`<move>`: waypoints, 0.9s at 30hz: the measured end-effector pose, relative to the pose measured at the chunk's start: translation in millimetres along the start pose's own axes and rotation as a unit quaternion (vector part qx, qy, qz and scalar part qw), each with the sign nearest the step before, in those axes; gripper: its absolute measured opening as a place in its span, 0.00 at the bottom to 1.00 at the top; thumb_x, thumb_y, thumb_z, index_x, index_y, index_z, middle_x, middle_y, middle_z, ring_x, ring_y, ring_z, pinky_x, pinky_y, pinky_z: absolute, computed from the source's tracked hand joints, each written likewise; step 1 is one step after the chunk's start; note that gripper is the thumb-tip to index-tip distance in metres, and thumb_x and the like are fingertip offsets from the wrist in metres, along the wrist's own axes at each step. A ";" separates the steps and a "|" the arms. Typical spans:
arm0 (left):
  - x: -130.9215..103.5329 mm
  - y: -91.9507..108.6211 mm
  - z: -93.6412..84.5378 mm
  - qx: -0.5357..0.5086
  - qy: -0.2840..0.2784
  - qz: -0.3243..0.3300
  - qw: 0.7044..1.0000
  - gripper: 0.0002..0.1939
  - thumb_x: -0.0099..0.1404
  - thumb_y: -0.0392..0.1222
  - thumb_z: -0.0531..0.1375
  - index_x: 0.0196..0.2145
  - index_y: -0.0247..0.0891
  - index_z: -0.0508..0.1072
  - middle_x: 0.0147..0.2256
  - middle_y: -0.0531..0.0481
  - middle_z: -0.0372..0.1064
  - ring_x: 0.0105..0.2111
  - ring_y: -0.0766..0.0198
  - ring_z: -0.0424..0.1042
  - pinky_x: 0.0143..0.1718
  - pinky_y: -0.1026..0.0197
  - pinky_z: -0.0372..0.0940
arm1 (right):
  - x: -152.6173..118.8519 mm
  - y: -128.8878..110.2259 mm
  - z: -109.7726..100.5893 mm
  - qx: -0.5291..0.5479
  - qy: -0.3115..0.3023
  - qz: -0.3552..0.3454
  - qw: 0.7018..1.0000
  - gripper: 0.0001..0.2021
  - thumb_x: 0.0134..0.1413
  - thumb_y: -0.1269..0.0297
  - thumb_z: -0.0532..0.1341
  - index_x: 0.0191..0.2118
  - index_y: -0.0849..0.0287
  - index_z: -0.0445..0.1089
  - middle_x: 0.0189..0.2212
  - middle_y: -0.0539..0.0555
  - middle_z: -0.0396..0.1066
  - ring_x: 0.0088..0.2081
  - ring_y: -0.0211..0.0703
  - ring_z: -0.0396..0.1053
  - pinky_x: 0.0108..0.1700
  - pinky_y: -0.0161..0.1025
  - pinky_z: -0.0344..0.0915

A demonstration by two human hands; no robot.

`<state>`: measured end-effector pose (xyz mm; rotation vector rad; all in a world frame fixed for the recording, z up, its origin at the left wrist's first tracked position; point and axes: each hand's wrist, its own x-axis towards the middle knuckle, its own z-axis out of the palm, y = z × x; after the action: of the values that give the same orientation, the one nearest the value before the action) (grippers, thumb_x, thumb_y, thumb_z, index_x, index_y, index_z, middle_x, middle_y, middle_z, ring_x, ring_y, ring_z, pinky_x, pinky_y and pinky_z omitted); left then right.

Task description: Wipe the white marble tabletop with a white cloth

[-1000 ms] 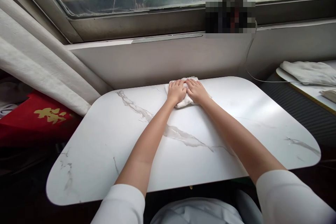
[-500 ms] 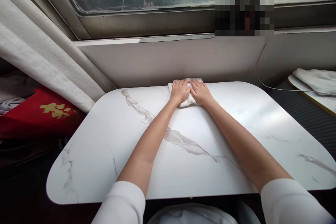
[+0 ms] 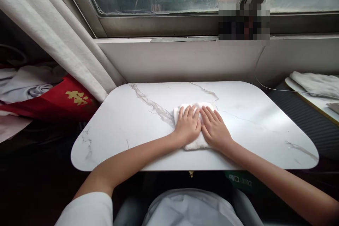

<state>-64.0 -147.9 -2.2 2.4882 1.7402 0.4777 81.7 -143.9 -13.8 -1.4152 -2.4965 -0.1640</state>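
Observation:
A folded white cloth (image 3: 198,144) lies on the white marble-patterned tabletop (image 3: 113,123), a little nearer its front edge than its back edge. My left hand (image 3: 187,128) rests flat on the cloth's left part, fingers stretched out and pointing away from me. On the right part of the cloth lies my right hand (image 3: 216,130), also flat with its fingers extended. The two thumbs come close together at the middle. Both palms hide much of the cloth, whose far edge and near corner show around them.
Behind the tabletop stand a low wall and a window frame (image 3: 159,26). A pale curtain (image 3: 66,49) hangs at the left, beside a red item with gold marking (image 3: 53,104). At the right, another white cloth (image 3: 315,83) lies on a board, and a thin cable (image 3: 280,90) crosses there.
Both hands have slid the cloth from the tabletop's back edge toward me, and slightly right. My elbows are now more bent and spread outward. The head view has shifted a little.

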 end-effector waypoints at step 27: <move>59.1 -122.3 -10.2 -0.009 0.092 -0.124 0.988 0.18 0.69 0.38 0.47 0.53 0.38 0.65 0.56 0.46 0.64 0.58 0.57 0.60 0.63 0.51 0.46 | 150.6 -32.9 34.8 0.080 -0.023 -0.061 0.995 0.26 0.61 0.66 0.45 0.63 0.69 0.56 0.64 0.63 0.54 0.65 0.51 0.49 0.64 0.51 0.45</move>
<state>-159.2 -50.7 -8.1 2.2336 2.0661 0.7143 -26.0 -28.8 -3.2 -1.2183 -2.5697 0.0443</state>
